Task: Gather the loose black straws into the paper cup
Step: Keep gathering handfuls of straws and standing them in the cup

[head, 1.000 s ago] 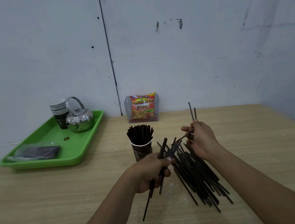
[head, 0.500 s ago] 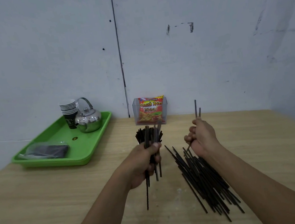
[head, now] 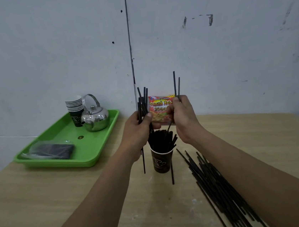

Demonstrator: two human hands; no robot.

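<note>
A dark paper cup (head: 162, 161) stands on the wooden table, packed with upright black straws (head: 161, 138). My left hand (head: 137, 131) is raised just left of and above the cup, closed on a bunch of black straws (head: 142, 103) held nearly upright; one long straw hangs below the hand. My right hand (head: 183, 118) hovers above the cup's right side, gripping two or three straws (head: 176, 84) that stick up past its fingers. A loose pile of black straws (head: 218, 189) lies on the table to the cup's right. One more straw (head: 172, 174) rests against the cup's front.
A green tray (head: 100, 148) at the left holds a steel kettle (head: 95, 117), a stack of paper cups (head: 74, 105) and a dark plastic-wrapped packet (head: 53, 151). A snack bag (head: 160, 110) in a clear holder stands against the wall behind my hands.
Both hands have risen and moved forward with their straws, from beside the pile to above the cup. The view has come closer to the cup.
</note>
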